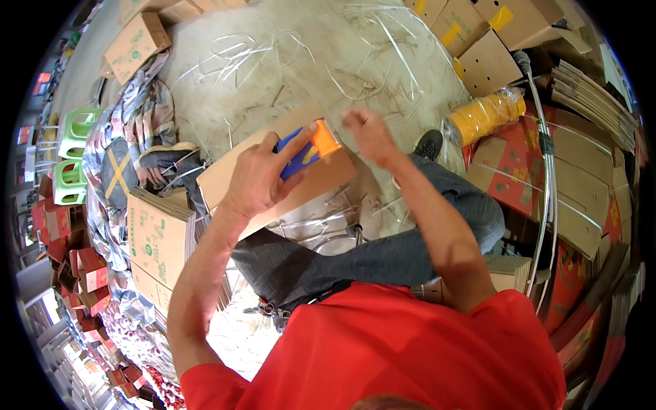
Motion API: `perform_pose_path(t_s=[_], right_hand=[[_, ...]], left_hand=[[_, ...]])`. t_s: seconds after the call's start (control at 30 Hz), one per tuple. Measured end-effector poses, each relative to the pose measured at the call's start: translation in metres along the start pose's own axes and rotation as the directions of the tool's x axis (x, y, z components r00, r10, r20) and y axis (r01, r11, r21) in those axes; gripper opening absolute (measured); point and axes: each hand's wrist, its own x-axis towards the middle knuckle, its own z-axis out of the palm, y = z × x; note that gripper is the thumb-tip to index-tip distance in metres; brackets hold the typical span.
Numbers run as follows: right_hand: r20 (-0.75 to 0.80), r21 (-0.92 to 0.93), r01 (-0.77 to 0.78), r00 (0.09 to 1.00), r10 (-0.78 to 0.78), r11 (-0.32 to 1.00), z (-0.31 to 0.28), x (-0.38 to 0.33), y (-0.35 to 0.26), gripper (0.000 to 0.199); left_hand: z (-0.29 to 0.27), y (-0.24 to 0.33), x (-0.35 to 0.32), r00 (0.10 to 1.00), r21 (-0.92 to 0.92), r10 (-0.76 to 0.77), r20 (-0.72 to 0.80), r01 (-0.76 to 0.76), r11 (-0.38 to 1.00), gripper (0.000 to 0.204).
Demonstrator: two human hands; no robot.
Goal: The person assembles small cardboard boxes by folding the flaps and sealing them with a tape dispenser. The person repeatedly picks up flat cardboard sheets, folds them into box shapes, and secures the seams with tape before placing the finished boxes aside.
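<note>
A brown cardboard box (324, 181) lies at a slant in front of me, its smooth face up. My left hand (263, 171) is wrapped round a blue and orange tape dispenser (298, 162), which rests on that face near the box's far right end. Just off that end, above the floor, is my right hand (372, 137), slightly blurred. Its fingers are curled in, and what they may hold is hidden.
Flat cardboard stacks (160, 239) stand at my left, near green stools (78, 130). Yellow tape rolls in clear wrap (486, 116) lie at right beside a metal pole (547, 178) and red cartons (509, 174). White straps (236, 61) litter the floor (328, 34).
</note>
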Motion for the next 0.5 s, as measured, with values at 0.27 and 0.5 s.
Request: perform_pose_path(t_s=[0.27,0.5], right_hand=[[-0.085,0.127,-0.264,0.957,0.276,0.956,-0.100,0.039,0.085,0.036],[-0.116,0.130,-0.244,0.959,0.260,0.961,-0.092,0.034,0.094,0.040]], left_hand=[[-0.026,-0.008,-0.005,0.982,0.140,-0.017,0.188,-0.010,0.990,0.079],[-0.024,-0.001,0.005,0.959,0.210,-0.067,0.275,0.008,0.978,0.080]])
